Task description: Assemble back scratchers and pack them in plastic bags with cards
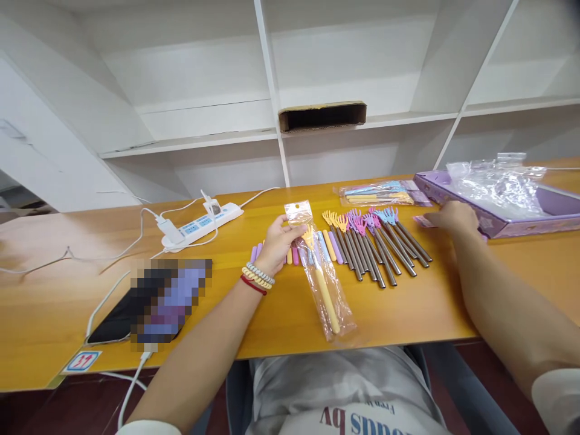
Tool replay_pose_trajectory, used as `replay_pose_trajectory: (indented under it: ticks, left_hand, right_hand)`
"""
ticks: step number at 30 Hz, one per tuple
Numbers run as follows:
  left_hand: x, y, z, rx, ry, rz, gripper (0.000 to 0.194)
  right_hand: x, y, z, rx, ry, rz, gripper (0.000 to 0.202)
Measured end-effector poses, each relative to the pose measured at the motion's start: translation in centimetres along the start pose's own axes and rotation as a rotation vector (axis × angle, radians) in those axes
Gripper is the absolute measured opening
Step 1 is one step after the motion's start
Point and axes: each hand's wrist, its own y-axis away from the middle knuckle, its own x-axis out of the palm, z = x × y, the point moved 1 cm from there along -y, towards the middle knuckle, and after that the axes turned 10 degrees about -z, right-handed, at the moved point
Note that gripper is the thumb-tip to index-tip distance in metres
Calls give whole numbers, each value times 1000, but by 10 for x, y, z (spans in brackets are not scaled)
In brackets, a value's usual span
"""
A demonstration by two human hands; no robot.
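Observation:
My left hand (277,241) is closed around the upper part of a clear plastic bag holding a yellow back scratcher (324,290). Its claw end lies by my thumb and its handle points toward the table's front edge. On the right, my right hand (454,219) has its fingers closed at a small printed card (424,222) beside the purple box; part of the card is hidden. Between my hands lie several metal rods with colored claw heads (378,241) in yellow, purple, pink and blue. A row of colored handles (333,246) lies partly behind the bag.
The open purple box (512,228) contains clear plastic bags (498,184). Bagged back scratchers (383,194) lie farther back. A white power strip (203,226) with cables and a dark device (122,308) are at left. A cardboard box (322,118) sits on the shelf.

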Motion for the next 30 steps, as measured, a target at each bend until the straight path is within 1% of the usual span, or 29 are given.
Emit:
replay_pose_trajectory:
  ticks: [1, 3, 5, 10, 12, 14, 16, 18, 21, 23, 26, 29, 30]
  left_hand:
    - [0, 0, 1, 1, -15, 2, 43]
    - [-1, -1, 3, 1, -39, 0, 43]
    - [-3, -2, 4, -1, -54, -1, 44]
    - [-4, -2, 5, -3, -74, 14, 47]
    - [-4, -1, 5, 0, -84, 19, 47]
    - [-3, -1, 5, 4, -94, 26, 47]
    - [-3, -1, 5, 5, -102, 34, 46]
    - [-3, -1, 6, 2, -107, 46, 46]
    - [-3, 0, 6, -4, -111, 61, 45]
    - [-3, 0, 6, -1, -101, 63, 44]
    - [-2, -1, 6, 3, -90, 71, 43]
    - [-2, -1, 6, 2, -91, 72, 43]
    - [-2, -1, 6, 2, -93, 66, 44]
  right_hand:
    - [1, -1, -2, 42, 9, 16, 63]
    - [1, 0, -2, 112, 20, 89, 72]
    - [-1, 3, 0, 120, 4, 137, 75]
    - [-4, 8, 4, 120, -30, 115, 78]
    - [-3, 8, 3, 126, -26, 133, 79]
    - [-3, 7, 4, 103, -9, 153, 78]
    - [-3, 7, 6, 48, 20, 164, 78]
    - [-3, 7, 9, -11, 58, 195, 81]
    - [1, 8, 14, -56, 104, 255, 86]
    - [3, 7, 15, -81, 96, 244, 83]
    - [8, 3, 14, -110, 67, 213, 72]
    - [14, -2, 9, -77, 72, 240, 62]
    - [15, -4, 7, -71, 60, 227, 60]
